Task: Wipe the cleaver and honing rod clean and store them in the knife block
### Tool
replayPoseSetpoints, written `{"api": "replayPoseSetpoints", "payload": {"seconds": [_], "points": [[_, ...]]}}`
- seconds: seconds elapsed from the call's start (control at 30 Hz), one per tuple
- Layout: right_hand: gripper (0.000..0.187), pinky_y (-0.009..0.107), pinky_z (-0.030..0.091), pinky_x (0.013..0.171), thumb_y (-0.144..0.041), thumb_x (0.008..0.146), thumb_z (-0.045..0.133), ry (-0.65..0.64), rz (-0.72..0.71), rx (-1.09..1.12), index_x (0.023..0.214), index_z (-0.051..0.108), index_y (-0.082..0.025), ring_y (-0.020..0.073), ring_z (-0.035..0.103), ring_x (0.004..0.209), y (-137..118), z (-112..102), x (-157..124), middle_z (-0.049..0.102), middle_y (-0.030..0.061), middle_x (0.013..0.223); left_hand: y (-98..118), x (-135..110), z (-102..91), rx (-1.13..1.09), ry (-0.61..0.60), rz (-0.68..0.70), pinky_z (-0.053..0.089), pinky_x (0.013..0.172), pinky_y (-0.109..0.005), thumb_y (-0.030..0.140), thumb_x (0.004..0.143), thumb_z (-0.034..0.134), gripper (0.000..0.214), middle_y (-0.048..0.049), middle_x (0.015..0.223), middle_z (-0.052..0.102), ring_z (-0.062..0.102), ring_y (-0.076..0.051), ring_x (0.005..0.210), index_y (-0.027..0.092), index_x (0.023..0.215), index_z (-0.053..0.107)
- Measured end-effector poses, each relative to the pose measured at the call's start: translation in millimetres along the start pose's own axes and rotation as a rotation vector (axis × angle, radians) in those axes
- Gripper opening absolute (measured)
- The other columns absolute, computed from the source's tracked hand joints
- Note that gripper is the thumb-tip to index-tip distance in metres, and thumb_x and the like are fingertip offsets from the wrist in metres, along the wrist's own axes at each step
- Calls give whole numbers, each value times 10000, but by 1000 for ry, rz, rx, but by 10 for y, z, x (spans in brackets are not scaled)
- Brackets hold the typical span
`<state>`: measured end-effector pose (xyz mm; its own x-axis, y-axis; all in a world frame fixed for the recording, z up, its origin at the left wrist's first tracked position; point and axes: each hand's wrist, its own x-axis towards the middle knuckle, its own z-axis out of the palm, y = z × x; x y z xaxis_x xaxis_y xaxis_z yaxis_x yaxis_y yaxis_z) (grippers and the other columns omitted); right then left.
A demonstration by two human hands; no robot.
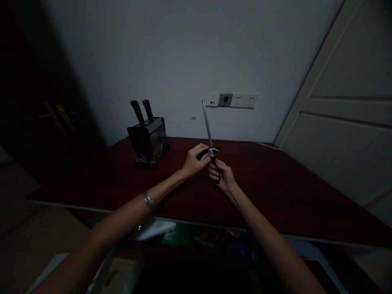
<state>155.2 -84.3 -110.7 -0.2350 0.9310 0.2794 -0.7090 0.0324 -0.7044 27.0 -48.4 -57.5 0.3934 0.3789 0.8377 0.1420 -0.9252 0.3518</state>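
Honing steel (pixel 207 122) upright | right grip (pixel 221 173) closed on its handle | left grip (pixel 192 159) pinching cloth (pixel 211 152) against rod

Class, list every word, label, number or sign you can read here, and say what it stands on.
No text is legible.
Sharpening steel in right hand, cloth in left hand: no marking visible.
Knife block: none.
Wall sockets: no lettering visible.
Green packaging under the table: too blurred.
Small lit mark beside it: too small.

Your steel (pixel 207 122) is a slim grey rod on a black handle. It stands near upright, tip leaning slightly left, above the surface (pixel 275 179). Your cloth (pixel 211 152), white and dark, is bunched at the rod's base.
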Motion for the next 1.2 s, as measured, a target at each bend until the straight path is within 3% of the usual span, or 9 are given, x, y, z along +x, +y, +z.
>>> {"api": "replayPoseSetpoints", "payload": {"seconds": [0.1, 0.2, 0.33, 0.47, 0.67, 0.93, 1.2], "points": [[265, 174, 332, 360, -371, 665, 679, 43, 7, -94, 792, 510, -212, 60, 405, 427, 41, 7, 39, 491, -49, 614, -16, 23, -22, 28, 7, -28, 441, 668, -249, 126, 747, 528, 109, -27, 802, 570, 545, -120, 738, 141, 820, 607], [340, 209, 393, 399, -443, 654, 681, 102, -3, -187, 847, 507, -225, 92, 492, 470, 98, 24, 95, 526, -49, 626, -54, 49, -55, 74, -25, -23, 441, 659, -247, 122, 738, 544, 106, -26, 792, 569, 543, -121, 733, 141, 808, 620], [408, 181, 364, 382, -489, 624, 684, 190, -53, -293, 875, 491, -231, 65, 456, 411, 139, -6, 144, 473, -89, 558, -103, 48, -74, 130, -70, 21, 442, 657, -252, 125, 737, 553, 107, -35, 792, 566, 539, -124, 731, 133, 816, 626], [341, 154, 258, 318, -475, 681, 620, 185, -130, -437, 859, 478, -222, 40, 373, 342, 129, -64, 127, 430, -107, 515, -105, 4, -65, 179, -84, 62, 445, 662, -261, 118, 736, 549, 127, -39, 786, 561, 533, -127, 720, 130, 838, 623], [302, 145, 231, 298, -401, 668, 638, 271, -244, -574, 797, 436, -218, 36, 360, 313, 148, -69, 112, 471, -112, 485, -75, -48, -56, 205, -56, 42, 443, 656, -251, 114, 736, 550, 110, -26, 761, 552, 528, -121, 701, 136, 820, 617], [231, 179, 342, 340, -342, 612, 662, 291, -221, -458, 720, 530, -187, 75, 457, 382, 132, -25, 120, 526, -56, 491, -61, -54, -22, 170, 0, 47, 438, 655, -242, 119, 733, 545, 110, -32, 771, 557, 537, -121, 718, 134, 811, 621], [240, 178, 358, 363, -299, 598, 692, 252, -130, -203, 763, 559, -187, 80, 467, 463, 65, 20, 64, 522, -38, 590, -34, 46, 3, 117, -6, 119, 452, 654, -259, 145, 728, 549, 97, -37, 775, 564, 539, -127, 720, 139, 793, 620]]}}
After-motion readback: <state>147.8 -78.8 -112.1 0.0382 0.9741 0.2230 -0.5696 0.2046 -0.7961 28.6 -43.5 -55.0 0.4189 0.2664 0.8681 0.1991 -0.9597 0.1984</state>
